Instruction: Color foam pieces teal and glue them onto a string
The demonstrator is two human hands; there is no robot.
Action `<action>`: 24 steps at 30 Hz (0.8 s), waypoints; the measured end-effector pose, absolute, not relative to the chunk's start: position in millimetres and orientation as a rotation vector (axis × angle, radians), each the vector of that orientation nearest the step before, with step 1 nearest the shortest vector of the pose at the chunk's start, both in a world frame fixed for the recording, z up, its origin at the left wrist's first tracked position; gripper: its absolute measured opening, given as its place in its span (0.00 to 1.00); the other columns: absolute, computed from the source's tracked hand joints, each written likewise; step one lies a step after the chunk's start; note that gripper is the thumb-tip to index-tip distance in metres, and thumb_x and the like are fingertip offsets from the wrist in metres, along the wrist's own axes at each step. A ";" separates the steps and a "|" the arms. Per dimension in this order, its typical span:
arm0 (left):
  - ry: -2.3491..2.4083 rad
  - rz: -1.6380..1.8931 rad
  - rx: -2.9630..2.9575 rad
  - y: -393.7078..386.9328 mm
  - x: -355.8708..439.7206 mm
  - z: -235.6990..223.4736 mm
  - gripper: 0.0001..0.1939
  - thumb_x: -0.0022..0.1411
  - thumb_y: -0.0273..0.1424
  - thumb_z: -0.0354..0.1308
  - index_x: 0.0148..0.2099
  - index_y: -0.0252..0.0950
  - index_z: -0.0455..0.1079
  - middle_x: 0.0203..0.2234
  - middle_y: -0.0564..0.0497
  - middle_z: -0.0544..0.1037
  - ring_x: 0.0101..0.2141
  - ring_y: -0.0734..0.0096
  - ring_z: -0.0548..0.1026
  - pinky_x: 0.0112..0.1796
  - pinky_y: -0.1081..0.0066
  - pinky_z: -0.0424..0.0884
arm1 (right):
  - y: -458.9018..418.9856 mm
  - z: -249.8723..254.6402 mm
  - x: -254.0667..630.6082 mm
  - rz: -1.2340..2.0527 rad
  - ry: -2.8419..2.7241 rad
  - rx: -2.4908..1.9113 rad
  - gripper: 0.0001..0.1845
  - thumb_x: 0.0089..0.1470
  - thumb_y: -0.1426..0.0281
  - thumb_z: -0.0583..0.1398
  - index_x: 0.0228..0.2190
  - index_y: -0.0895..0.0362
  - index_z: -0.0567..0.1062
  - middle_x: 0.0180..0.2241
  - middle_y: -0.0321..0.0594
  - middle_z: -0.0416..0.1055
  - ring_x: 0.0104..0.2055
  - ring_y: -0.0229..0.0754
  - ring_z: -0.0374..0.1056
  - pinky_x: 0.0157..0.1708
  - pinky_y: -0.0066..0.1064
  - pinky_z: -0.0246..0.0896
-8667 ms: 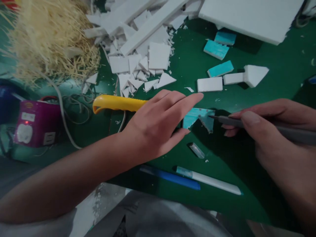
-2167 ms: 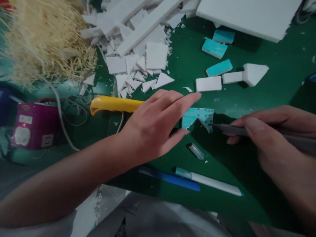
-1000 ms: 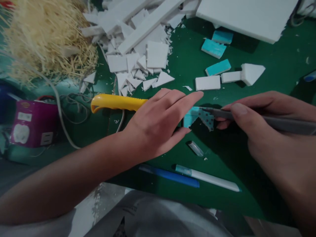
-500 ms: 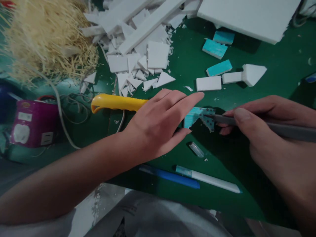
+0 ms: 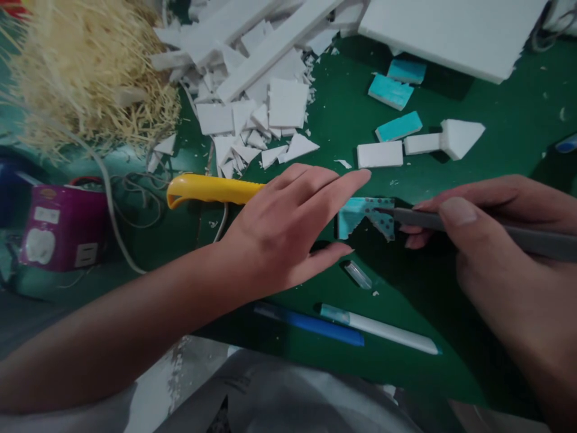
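My right hand (image 5: 487, 240) grips a dark grey pen (image 5: 527, 234) between thumb and fingers. The pen's tip meets a turquoise-painted foam piece (image 5: 350, 216) with a V-shaped notch and dark dots on its right part. My left hand (image 5: 293, 222) lies at the left end of this piece, fingers stretched out and thumb apart below. Partly covered by that hand is a yellow-handled cutter (image 5: 211, 189). Below the piece lie a small clear cap (image 5: 358, 275), a blue marker (image 5: 315, 325) and a white marker with a turquoise end (image 5: 383, 329).
White foam offcuts (image 5: 288, 102) heap up at the back, beside a large white foam slab (image 5: 455, 36). Turquoise blocks (image 5: 391, 91) and white foam shapes (image 5: 380, 154) lie right of centre. Straw (image 5: 90, 72), a purple box (image 5: 65, 225) and a cable (image 5: 108, 192) occupy the left.
My left thumb has moved down, away from the foam piece's lower edge. My right hand has shifted slightly right along the pen, whose tip stays on the dotted part.
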State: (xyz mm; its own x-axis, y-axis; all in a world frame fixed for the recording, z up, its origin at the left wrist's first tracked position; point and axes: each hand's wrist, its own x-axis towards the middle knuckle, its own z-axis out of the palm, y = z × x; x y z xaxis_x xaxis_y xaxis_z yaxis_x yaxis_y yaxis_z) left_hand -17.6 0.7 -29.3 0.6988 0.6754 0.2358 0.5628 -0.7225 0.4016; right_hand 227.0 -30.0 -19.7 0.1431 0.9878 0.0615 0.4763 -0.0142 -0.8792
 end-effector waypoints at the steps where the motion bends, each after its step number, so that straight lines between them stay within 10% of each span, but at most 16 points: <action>1: 0.979 0.535 2.616 0.9 -18.0 -29.4 0.28 0.73 0.33 0.59 0.71 0.34 0.59 0.57 0.39 0.77 0.58 0.54 0.76 0.60 0.51 0.73 | -30.3 -19.1 226.7 0.799 -1.434 -1.613 0.12 0.59 0.52 0.67 0.32 0.45 0.82 0.24 0.32 0.77 0.22 0.37 0.72 0.23 0.34 0.74; 24: 1.016 0.538 2.569 2.0 -14.2 -29.6 0.25 0.74 0.29 0.57 0.69 0.28 0.63 0.54 0.40 0.79 0.58 0.59 0.76 0.61 0.59 0.73 | -28.1 -13.9 218.0 0.681 -1.499 -1.674 0.04 0.59 0.65 0.68 0.32 0.49 0.82 0.28 0.33 0.79 0.23 0.35 0.73 0.25 0.30 0.74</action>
